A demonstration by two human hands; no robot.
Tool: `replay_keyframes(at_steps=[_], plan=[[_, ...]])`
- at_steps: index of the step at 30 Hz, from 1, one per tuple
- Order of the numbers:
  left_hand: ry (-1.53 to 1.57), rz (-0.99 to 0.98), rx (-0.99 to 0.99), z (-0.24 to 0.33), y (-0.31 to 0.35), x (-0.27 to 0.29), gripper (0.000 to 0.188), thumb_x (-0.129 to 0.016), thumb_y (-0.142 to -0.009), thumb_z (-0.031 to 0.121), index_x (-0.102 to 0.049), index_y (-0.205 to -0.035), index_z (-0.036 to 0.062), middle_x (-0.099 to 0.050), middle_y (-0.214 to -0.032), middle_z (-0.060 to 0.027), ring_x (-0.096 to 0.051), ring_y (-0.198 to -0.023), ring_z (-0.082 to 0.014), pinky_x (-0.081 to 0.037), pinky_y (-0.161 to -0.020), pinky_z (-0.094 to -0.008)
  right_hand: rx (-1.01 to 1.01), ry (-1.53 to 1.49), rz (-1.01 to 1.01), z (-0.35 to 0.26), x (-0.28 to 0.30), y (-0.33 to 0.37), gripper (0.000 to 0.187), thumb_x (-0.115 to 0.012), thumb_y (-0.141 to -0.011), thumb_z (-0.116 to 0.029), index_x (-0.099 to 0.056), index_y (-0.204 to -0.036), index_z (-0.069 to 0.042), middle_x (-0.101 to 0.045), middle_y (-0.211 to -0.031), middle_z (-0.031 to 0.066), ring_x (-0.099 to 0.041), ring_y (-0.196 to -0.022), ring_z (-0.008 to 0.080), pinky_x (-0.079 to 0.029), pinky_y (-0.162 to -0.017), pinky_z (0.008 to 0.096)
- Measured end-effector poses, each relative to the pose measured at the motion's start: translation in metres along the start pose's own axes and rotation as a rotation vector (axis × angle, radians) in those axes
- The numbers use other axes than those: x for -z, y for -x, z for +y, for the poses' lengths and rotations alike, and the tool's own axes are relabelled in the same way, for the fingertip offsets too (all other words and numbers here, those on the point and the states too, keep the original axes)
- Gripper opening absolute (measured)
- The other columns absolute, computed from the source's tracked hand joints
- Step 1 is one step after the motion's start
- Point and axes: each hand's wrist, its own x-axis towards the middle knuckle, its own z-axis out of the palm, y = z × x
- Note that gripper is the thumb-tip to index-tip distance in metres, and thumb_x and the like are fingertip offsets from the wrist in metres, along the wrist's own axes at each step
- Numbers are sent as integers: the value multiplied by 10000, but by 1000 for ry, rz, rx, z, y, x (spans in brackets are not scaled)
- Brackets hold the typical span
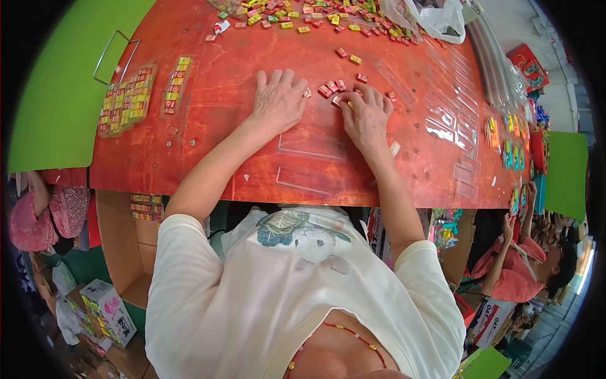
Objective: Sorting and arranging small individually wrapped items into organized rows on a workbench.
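Note:
Both my hands are over the red tabletop (218, 136). My left hand (278, 101) is palm down with several fingers stretched forward; a small red-and-white box (307, 92) sits at its index fingertip, the thumb mostly hidden beneath. My right hand (367, 120) is curled, thumb and index finger pinching around a small box (350, 104) that is largely covered. Between the hands lie loose small red boxes (325, 91). Closer to me rest two clear plastic trays, one farther (311, 148) and one nearer (307, 182).
A pile of red and yellow boxes (309, 12) spreads across the far side. Filled trays (128, 101) lie at left beside a green board (57, 82). Stacked clear trays (451, 104) stand right. Cardboard boxes (136, 252) are below the edge; a co-worker (514, 265) sits at right.

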Motion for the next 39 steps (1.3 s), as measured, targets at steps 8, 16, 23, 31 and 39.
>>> replay_keyframes(at_steps=[8, 16, 23, 31, 39], plan=[[50, -35, -16, 10, 12, 4, 203, -668, -848, 273, -648, -965, 108, -552, -982, -105, -526, -971, -282, -378, -796, -464, -10, 159, -51, -26, -3, -8, 188, -678, -856, -269, -692, -936, -99, -605, -1180, 57, -500, -1206, 252, -277, -1036, 503], [90, -59, 64, 28, 7, 10, 276, -682, -825, 281, -630, -1034, 109, -545, -1008, -100, -524, -990, -291, -404, -792, -445, -29, 26, -53, -31, -15, -18, 149, -669, -854, -219, -688, -963, -120, -603, -1129, 50, -531, -1138, 243, -306, -1010, 486], [19, -39, 21, 21, 2, -4, 294, -685, -835, 308, -638, -1059, 125, -542, -1000, -97, -522, -972, -281, -396, -778, -437, 112, 74, -57, -16, -9, -17, 234, -672, -856, -180, -699, -1086, -146, -600, -1117, 37, -543, -1085, 247, -345, -978, 465], [34, 30, 32, 27, -1, -4, 359, -686, -826, 328, -640, -1120, 129, -571, -1012, -117, -527, -987, -289, -375, -794, -462, -16, -50, -119, -25, -3, -3, 326, -641, -885, -141, -657, -1209, -117, -628, -1049, 64, -571, -1002, 258, -385, -915, 437], [8, 5, 4, 29, -6, -12, 284, -658, -863, 315, -652, -1097, 154, -563, -1024, -96, -526, -1024, -282, -369, -841, -465, 127, 109, -6, -2, -10, -12, 232, -630, -832, -169, -700, -1049, -129, -598, -945, 60, -572, -929, 251, -399, -858, 437]])
